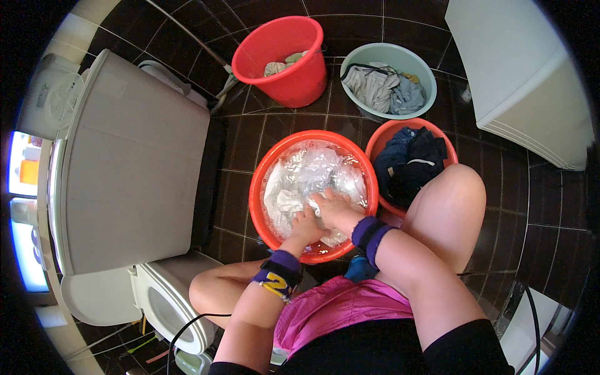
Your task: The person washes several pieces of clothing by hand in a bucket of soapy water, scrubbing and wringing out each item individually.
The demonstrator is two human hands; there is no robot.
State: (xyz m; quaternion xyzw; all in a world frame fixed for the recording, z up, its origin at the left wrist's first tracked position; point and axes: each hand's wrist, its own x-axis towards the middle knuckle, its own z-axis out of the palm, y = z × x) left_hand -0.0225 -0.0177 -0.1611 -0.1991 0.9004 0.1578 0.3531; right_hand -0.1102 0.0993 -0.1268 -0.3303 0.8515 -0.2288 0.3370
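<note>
An orange-red basin (257, 187) of soapy water stands on the dark tiled floor in front of me, with a white cloth (287, 200) soaking in it. My left hand (306, 226) and my right hand (334, 206) meet at the near side of the basin, both closed on a bunched part of the white cloth. Each wrist wears a purple band. My bare knees flank the basin.
A second orange basin (387, 131) with dark clothes sits to the right. Behind are a red bucket (294, 81) and a pale green basin (425, 78) with clothes. A grey-lidded washing machine (137, 162) stands left, a white cabinet (531, 81) right, a white toilet (165, 306) lower left.
</note>
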